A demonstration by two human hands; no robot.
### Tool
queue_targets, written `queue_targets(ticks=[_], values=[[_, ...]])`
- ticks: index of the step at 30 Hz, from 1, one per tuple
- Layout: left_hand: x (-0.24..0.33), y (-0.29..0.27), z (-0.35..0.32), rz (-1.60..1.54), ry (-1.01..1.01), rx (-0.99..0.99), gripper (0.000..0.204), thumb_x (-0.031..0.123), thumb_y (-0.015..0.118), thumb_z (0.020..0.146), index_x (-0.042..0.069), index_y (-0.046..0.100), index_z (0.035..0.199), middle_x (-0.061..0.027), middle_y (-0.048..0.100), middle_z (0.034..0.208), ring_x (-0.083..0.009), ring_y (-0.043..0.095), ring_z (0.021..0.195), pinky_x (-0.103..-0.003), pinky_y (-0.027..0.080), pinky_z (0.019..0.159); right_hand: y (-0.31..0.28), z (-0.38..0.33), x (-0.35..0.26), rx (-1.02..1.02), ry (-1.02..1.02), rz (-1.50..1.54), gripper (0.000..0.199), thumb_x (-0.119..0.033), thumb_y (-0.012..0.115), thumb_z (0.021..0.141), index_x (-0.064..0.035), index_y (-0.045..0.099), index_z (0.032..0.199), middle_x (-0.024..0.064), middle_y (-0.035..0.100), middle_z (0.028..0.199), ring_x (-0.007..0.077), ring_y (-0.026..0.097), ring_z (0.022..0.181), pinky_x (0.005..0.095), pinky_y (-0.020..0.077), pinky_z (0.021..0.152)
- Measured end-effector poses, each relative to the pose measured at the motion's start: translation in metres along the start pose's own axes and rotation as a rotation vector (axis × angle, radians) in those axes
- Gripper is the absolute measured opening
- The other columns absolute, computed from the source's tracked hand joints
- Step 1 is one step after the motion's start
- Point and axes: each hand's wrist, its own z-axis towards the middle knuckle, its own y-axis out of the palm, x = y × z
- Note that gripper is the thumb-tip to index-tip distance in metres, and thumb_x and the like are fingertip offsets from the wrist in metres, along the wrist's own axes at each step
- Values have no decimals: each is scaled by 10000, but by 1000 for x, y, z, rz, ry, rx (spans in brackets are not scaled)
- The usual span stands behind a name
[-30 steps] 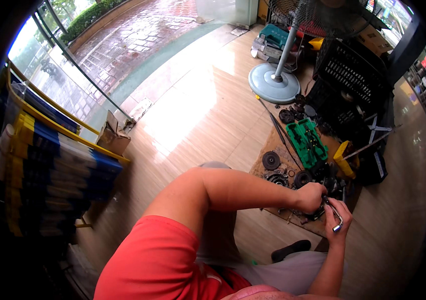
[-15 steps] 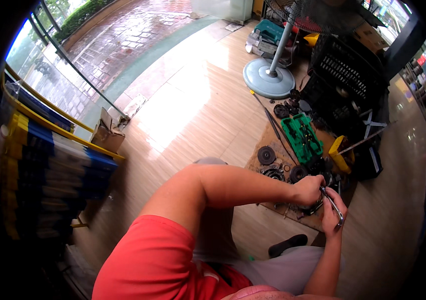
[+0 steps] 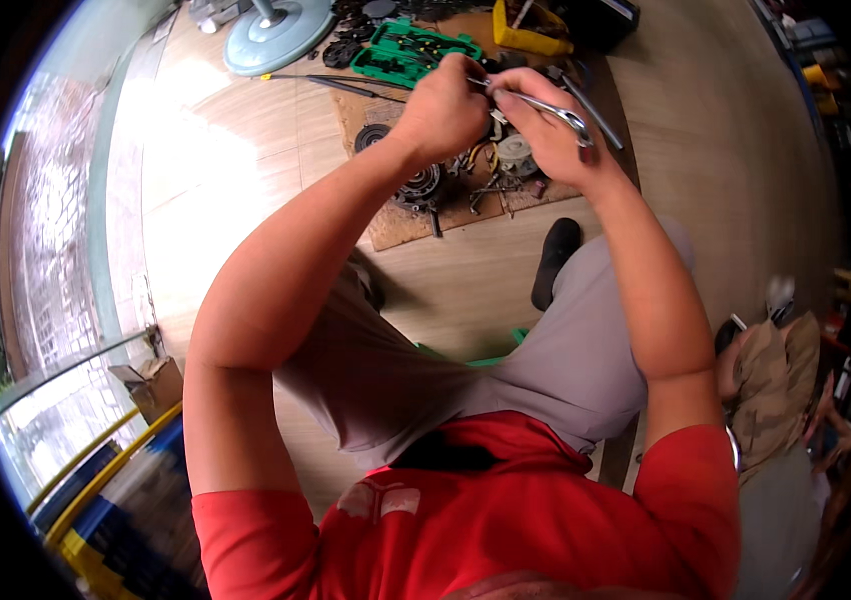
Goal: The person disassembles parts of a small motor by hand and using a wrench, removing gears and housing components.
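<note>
A shiny metal wrench (image 3: 558,112) lies slantwise along my right hand (image 3: 554,140), its ring-shaped end near the wrist. Those fingers curl around its shaft. My left hand (image 3: 446,112) is closed right beside the other end, its fingertips close to those of my right hand. What the left fingers grip is hidden from view. Below both hands, a brown board (image 3: 396,232) on the floor bears a dark round machine part (image 3: 422,184), a pale round part (image 3: 518,153) and several small loose pieces.
An open green tool case (image 3: 401,64) sits beyond my hands, with a yellow tray (image 3: 542,36) to its right. A metal bar (image 3: 598,115) lies right of my right hand. The round fan base (image 3: 281,40) stands far left; a cardboard box (image 3: 153,388) is at left.
The view has turned rightward and down, so both arms and my lap now show. My hands stay close together, with the wrench still in the right one.
</note>
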Motion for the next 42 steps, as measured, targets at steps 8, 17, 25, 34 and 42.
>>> queue_targets(ticks=[8,17,25,34,42], values=[[-10,0,11,-10,-17,-50,345,193,614,839,-33,582,1098,-268,650,1026,-390,618,1018,-409,484,873,16,10,21,143,-54,144,269,-257,554,970,-20,593,1089,28,630,888,106,570,811,274,489,704],[-18,-19,9,-106,-193,-365,260,46,496,845,-51,532,1083,-125,676,851,-151,637,735,-266,503,623,16,11,34,-57,273,366,292,-301,523,984,-40,610,1080,1,640,927,92,618,818,254,506,660],[-30,-25,2,119,-35,-382,285,88,527,794,-31,641,1027,-179,693,889,-276,683,805,-373,536,704,27,8,42,-148,429,472,278,-256,498,990,-21,594,1105,32,647,927,119,629,834,260,497,681],[-45,-19,5,786,213,-447,195,25,605,729,-3,681,906,-202,687,935,-343,667,926,-417,538,773,40,6,88,-331,682,164,288,-281,508,989,-42,580,1132,26,607,934,109,602,764,249,502,593],[-15,-14,18,774,221,-404,224,51,639,730,14,673,949,-181,686,970,-329,664,942,-407,539,768,60,24,138,-405,604,15,352,-316,513,955,-11,583,1117,46,614,886,111,602,674,253,486,495]])
